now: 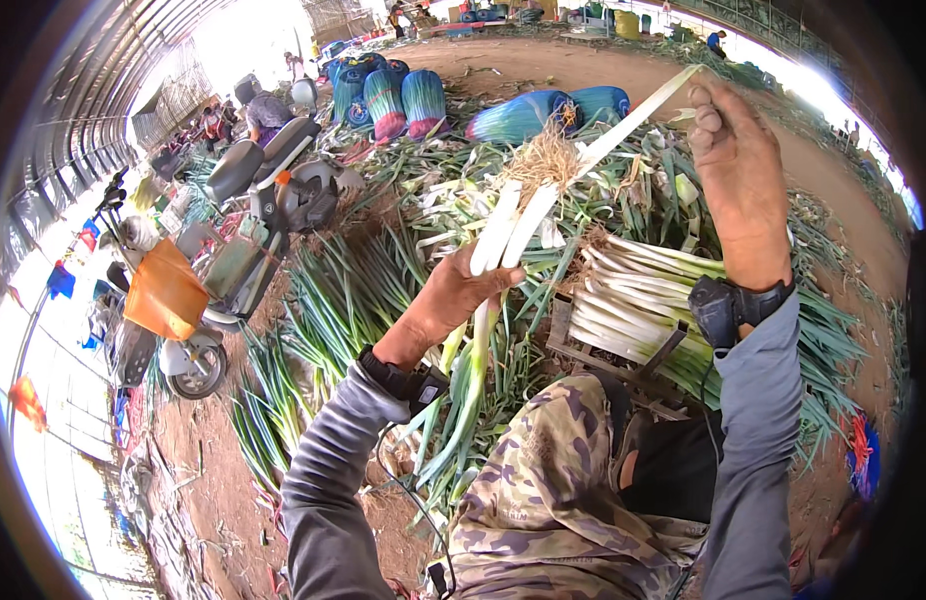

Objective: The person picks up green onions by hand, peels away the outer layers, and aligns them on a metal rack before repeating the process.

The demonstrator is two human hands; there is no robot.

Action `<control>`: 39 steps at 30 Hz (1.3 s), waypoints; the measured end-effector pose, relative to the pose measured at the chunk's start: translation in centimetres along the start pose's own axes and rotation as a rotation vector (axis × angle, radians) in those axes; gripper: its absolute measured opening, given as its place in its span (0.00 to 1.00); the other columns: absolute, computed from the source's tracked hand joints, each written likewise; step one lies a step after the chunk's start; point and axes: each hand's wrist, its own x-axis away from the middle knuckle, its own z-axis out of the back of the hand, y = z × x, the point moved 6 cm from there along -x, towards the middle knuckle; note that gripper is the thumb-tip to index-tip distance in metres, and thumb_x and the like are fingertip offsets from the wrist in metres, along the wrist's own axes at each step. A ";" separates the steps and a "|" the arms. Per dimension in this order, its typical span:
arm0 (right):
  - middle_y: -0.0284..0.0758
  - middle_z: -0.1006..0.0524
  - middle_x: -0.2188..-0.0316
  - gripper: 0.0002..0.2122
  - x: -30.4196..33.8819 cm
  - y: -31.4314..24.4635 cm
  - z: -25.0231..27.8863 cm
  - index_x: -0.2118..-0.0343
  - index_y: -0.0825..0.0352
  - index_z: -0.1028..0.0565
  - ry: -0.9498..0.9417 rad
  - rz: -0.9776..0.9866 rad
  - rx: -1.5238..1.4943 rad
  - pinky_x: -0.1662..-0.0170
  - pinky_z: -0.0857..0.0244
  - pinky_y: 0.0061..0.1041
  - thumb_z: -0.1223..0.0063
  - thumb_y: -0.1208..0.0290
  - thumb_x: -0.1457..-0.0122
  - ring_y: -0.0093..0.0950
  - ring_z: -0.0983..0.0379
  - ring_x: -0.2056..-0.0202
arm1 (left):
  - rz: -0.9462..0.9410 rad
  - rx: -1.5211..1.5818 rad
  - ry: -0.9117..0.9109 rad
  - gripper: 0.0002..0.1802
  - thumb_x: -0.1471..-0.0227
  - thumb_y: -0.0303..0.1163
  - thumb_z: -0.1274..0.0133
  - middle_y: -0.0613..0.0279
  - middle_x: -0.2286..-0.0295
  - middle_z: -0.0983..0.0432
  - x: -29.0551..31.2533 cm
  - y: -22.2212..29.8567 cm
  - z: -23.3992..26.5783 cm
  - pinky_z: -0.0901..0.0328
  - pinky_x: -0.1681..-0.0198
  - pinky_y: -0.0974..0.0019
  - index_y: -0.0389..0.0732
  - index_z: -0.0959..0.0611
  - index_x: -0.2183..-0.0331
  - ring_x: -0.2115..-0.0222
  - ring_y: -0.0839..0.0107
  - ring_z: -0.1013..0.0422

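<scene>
My left hand is closed round the white shanks of a few long spring onions. Their bushy brown roots point up and away from me, and green leaves hang below the hand. At the upper right, my right hand pinches the end of a pale, flat leaf strip. That strip stretches taut down to the roots of the held onions. Below my right hand, white-stemmed spring onions lie in a stack on a low wooden rack, leaves to the right.
Peeled leaf scraps heap up ahead. More green spring onions lie on the ground to the left. A parked scooter with an orange bag stands farther left. Large wrapped bundles and a seated person are behind.
</scene>
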 end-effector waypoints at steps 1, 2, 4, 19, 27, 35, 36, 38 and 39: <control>0.44 0.16 0.63 0.09 -0.1 -0.2 0.0 0.53 0.75 0.21 -0.050 0.041 -0.025 0.63 0.23 0.22 0.45 0.77 0.33 0.26 0.19 0.69 | 0.007 0.031 -0.006 0.14 0.41 0.37 0.34 0.71 0.74 0.26 0.1 -0.1 0.0 0.32 0.71 0.71 0.39 0.21 0.63 0.77 0.79 0.28; 0.46 0.17 0.60 0.09 0.1 0.1 -0.3 0.53 0.75 0.21 -0.074 0.050 -0.009 0.58 0.22 0.23 0.46 0.78 0.32 0.27 0.18 0.64 | 0.012 0.018 0.001 0.13 0.41 0.37 0.34 0.70 0.74 0.26 0.3 -0.2 0.2 0.32 0.72 0.70 0.40 0.20 0.64 0.76 0.79 0.28; 0.46 0.18 0.59 0.10 -1.1 -2.8 2.5 0.52 0.76 0.22 -0.004 0.186 0.291 0.55 0.22 0.23 0.47 0.78 0.32 0.28 0.19 0.61 | 0.007 0.012 0.002 0.14 0.42 0.38 0.34 0.71 0.74 0.26 0.1 -0.6 0.1 0.32 0.71 0.70 0.40 0.20 0.64 0.77 0.79 0.28; 0.35 0.23 0.71 0.29 7.6 12.5 -6.0 0.33 0.64 0.34 -0.562 -0.599 0.997 0.77 0.30 0.23 0.38 0.67 0.35 0.21 0.26 0.80 | 0.123 0.044 0.129 0.10 0.43 0.35 0.33 0.69 0.72 0.19 1.8 -5.3 2.8 0.32 0.68 0.73 0.39 0.15 0.63 0.75 0.80 0.26; 0.39 0.23 0.80 0.10 8.9 13.9 -6.1 0.61 0.76 0.24 -0.716 -0.118 1.231 0.73 0.30 0.35 0.46 0.70 0.33 0.26 0.24 0.81 | 0.064 0.116 0.110 0.16 0.43 0.39 0.32 0.72 0.72 0.24 2.9 -2.5 0.9 0.33 0.70 0.72 0.40 0.18 0.60 0.76 0.81 0.28; 0.32 0.25 0.78 0.14 -1.1 3.2 -1.7 0.53 0.73 0.23 0.423 0.019 1.214 0.79 0.33 0.19 0.49 0.65 0.30 0.19 0.29 0.82 | -0.074 -0.133 0.112 0.16 0.39 0.42 0.38 0.66 0.76 0.22 4.4 -1.3 4.5 0.31 0.68 0.68 0.36 0.15 0.62 0.74 0.77 0.26; 0.33 0.26 0.75 0.16 0.2 4.7 -0.4 0.45 0.74 0.27 0.263 0.217 1.121 0.74 0.31 0.27 0.48 0.69 0.30 0.23 0.29 0.78 | -0.014 -0.189 0.189 0.19 0.40 0.45 0.37 0.66 0.76 0.22 5.0 -0.7 5.3 0.31 0.68 0.68 0.37 0.15 0.62 0.74 0.77 0.26; 0.39 0.17 0.69 0.12 -0.6 8.3 5.9 0.64 0.71 0.19 0.059 -0.005 1.251 0.63 0.28 0.30 0.41 0.65 0.38 0.27 0.22 0.69 | 0.007 -0.262 0.288 0.25 0.43 0.53 0.35 0.67 0.75 0.21 4.5 -0.3 6.5 0.29 0.67 0.70 0.39 0.15 0.63 0.74 0.77 0.25; 0.38 0.15 0.68 0.10 1.2 11.9 6.8 0.61 0.68 0.18 -0.483 -0.017 1.498 0.60 0.27 0.32 0.40 0.66 0.39 0.32 0.19 0.66 | -0.053 -0.174 0.290 0.24 0.44 0.52 0.35 0.67 0.73 0.20 4.1 0.2 6.4 0.28 0.66 0.70 0.39 0.14 0.63 0.74 0.77 0.25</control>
